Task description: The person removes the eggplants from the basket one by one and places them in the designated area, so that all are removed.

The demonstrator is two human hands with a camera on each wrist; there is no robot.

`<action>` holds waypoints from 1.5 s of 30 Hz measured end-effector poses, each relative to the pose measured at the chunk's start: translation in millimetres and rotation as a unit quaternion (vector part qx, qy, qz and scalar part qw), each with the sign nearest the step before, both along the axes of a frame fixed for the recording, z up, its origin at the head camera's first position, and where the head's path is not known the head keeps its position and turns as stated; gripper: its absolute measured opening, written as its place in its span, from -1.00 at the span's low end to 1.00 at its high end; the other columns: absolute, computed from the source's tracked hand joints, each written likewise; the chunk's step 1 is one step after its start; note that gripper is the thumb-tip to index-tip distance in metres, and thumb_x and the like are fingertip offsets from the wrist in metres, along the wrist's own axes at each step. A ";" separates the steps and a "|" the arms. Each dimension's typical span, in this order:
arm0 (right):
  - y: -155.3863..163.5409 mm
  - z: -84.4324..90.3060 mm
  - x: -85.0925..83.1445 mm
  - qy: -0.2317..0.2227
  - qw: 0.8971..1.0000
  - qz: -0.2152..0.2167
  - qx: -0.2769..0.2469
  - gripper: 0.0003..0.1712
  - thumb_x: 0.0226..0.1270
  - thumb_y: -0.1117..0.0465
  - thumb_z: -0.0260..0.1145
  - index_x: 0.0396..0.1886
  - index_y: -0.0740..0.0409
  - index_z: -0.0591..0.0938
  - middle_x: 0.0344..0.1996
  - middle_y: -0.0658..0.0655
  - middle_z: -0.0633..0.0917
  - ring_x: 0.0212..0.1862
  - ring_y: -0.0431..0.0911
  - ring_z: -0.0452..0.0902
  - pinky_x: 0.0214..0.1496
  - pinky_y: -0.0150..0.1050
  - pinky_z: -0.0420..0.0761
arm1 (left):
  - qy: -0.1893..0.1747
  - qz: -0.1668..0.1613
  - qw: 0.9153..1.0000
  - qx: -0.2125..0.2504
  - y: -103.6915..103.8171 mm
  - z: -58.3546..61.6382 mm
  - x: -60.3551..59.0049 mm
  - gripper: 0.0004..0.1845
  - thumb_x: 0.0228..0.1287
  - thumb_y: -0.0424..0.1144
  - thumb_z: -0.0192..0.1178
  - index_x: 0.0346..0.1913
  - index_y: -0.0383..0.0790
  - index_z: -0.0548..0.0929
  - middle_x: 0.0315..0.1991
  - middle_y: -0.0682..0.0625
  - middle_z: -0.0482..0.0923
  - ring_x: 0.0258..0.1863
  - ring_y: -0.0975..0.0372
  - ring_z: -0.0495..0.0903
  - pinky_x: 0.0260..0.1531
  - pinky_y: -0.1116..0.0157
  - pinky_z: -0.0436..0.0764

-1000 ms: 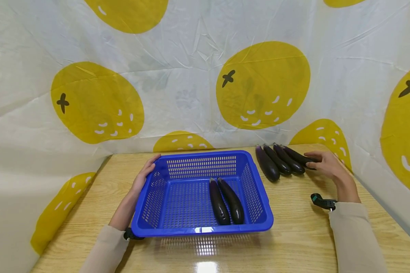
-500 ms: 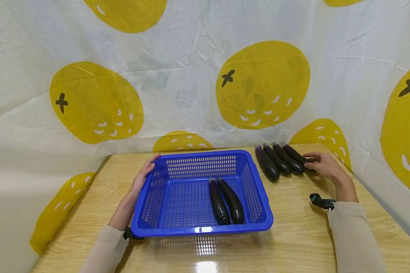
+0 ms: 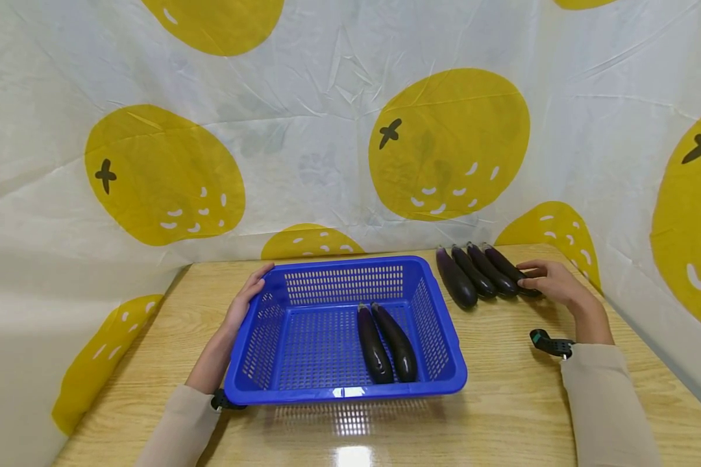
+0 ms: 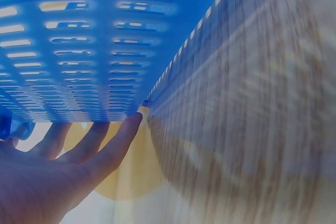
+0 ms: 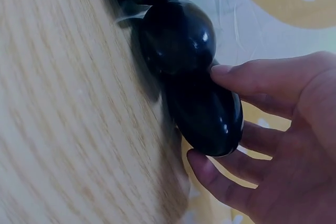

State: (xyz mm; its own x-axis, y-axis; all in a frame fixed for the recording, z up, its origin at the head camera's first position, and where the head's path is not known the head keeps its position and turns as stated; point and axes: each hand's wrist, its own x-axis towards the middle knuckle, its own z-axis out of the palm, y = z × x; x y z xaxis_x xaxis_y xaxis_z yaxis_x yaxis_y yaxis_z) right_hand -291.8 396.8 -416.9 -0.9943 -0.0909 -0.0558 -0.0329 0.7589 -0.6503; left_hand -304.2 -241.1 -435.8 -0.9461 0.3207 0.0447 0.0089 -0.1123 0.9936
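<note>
Pale cloth (image 3: 309, 84) printed with large yellow fruit hangs behind a wood-grain desk (image 3: 496, 370). At the left, the left hand (image 3: 243, 301) touches the far left corner of a blue basket (image 3: 350, 394); the left wrist view adds what the head view hides, its fingers spread and fairly straight against the slotted outer wall. Two dark eggplants (image 3: 375, 350) lie side by side in the basket's right half, stem ends far. Right of the basket, three more eggplants (image 3: 457, 279) lie in a row on the desk, with the rightmost eggplant (image 3: 500, 261) alongside. The right hand (image 3: 555, 283) holds that one by its near end; the right wrist view shows thumb and fingers on opposite sides of the glossy, rounded tip.
</note>
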 end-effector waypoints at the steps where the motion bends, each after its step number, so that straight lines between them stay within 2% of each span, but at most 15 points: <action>1: 0.3 -0.1 -0.2 -0.002 1.000 -0.001 -0.001 -0.32 0.60 0.13 0.17 0.47 0.52 0.29 0.34 0.71 0.37 0.32 0.54 0.36 0.21 0.23 0.56 | 0.001 0.000 1.000 0.001 0.1 -0.1 -0.1 -0.41 0.74 -0.06 -0.35 0.68 -0.03 -0.06 0.64 -0.11 -0.02 0.40 0.25 0.27 0.23 0.41 0.49; 9: 2.5 -1.6 -1.0 -0.005 1.000 -0.005 -0.007 -0.30 0.60 0.10 0.18 0.48 0.50 0.29 0.34 0.71 0.37 0.30 0.52 0.38 0.02 -0.06 0.62 | 0.006 -0.003 1.000 0.006 0.6 0.2 -0.9 -0.41 0.74 -0.08 -0.36 0.68 -0.07 -0.08 0.64 -0.12 -0.04 0.36 0.29 0.32 0.22 0.40 0.52; 17: 3.2 -4.7 -2.8 0.000 1.000 0.000 -0.014 -0.32 0.58 0.15 0.19 0.49 0.49 0.29 0.35 0.70 0.36 0.33 0.52 0.36 0.14 0.10 0.59 | 0.003 -0.005 1.000 0.015 0.1 -0.2 0.5 -0.40 0.74 -0.06 -0.34 0.68 -0.07 -0.08 0.63 -0.12 -0.02 0.36 0.29 0.36 0.22 0.37 0.54; 24: 5.1 -7.7 -4.9 0.002 1.000 -0.003 -0.019 -0.32 0.59 0.15 0.19 0.50 0.48 0.28 0.35 0.69 0.37 0.33 0.50 0.38 0.16 0.06 0.59 | 0.003 -0.005 1.000 0.015 -0.2 -0.7 0.2 -0.41 0.74 -0.06 -0.34 0.68 -0.04 -0.06 0.64 -0.11 -0.03 0.37 0.30 0.35 0.22 0.38 0.54; 31: 4.6 -6.1 -3.0 0.003 1.000 -0.012 -0.021 -0.29 0.58 0.13 0.21 0.51 0.47 0.26 0.35 0.69 0.38 0.33 0.50 0.38 0.18 0.11 0.55 | 0.002 -0.005 1.000 0.012 -0.4 -0.6 0.7 -0.41 0.74 -0.04 -0.32 0.68 -0.02 -0.05 0.64 -0.11 -0.02 0.36 0.30 0.35 0.21 0.38 0.54; 33: 4.2 -4.1 -2.7 0.009 1.000 -0.012 -0.021 -0.29 0.57 0.15 0.21 0.51 0.47 0.27 0.34 0.68 0.39 0.32 0.50 0.38 0.13 0.00 0.59 | 0.002 -0.007 1.000 0.014 -0.6 -0.7 1.1 -0.41 0.74 -0.04 -0.33 0.68 -0.01 -0.05 0.63 -0.10 -0.02 0.35 0.31 0.37 0.20 0.38 0.56; 38: 2.2 5.7 0.0 0.043 0.999 -0.007 -0.024 -0.34 0.59 0.20 0.18 0.50 0.48 0.27 0.33 0.68 0.40 0.30 0.48 0.41 -0.10 -0.41 0.57 | 0.001 -0.006 1.000 0.013 -0.3 -0.4 1.6 -0.41 0.74 -0.04 -0.33 0.68 -0.01 -0.05 0.63 -0.10 -0.01 0.35 0.30 0.37 0.20 0.37 0.56; 40: 0.4 11.8 1.8 0.057 0.998 -0.005 -0.028 -0.35 0.61 0.20 0.16 0.51 0.46 0.26 0.35 0.65 0.40 0.23 0.34 0.50 -0.12 -0.49 0.54 | 0.001 -0.005 1.000 0.012 -0.2 -0.2 1.3 -0.42 0.74 -0.04 -0.32 0.68 -0.01 -0.04 0.63 -0.10 0.00 0.36 0.29 0.35 0.21 0.37 0.54; 42: -2.5 19.1 3.6 0.073 0.997 -0.006 -0.038 -0.35 0.61 0.18 0.16 0.51 0.45 0.28 0.34 0.55 0.45 0.14 0.01 0.59 -0.12 -0.53 0.54 | 0.001 -0.004 1.000 0.010 -0.5 -0.2 0.9 -0.42 0.74 -0.04 -0.32 0.68 -0.01 -0.03 0.63 -0.10 0.00 0.38 0.28 0.33 0.23 0.38 0.53; 45: -8.2 32.1 6.8 0.092 0.994 -0.004 -0.061 -0.33 0.60 0.13 0.20 0.52 0.39 0.30 0.21 0.06 0.60 -0.01 -0.48 0.51 -0.10 -0.57 0.54 | 0.000 -0.003 1.000 0.007 -0.7 -0.2 0.6 -0.42 0.74 -0.04 -0.33 0.68 0.00 -0.03 0.63 -0.11 0.00 0.39 0.27 0.31 0.23 0.38 0.52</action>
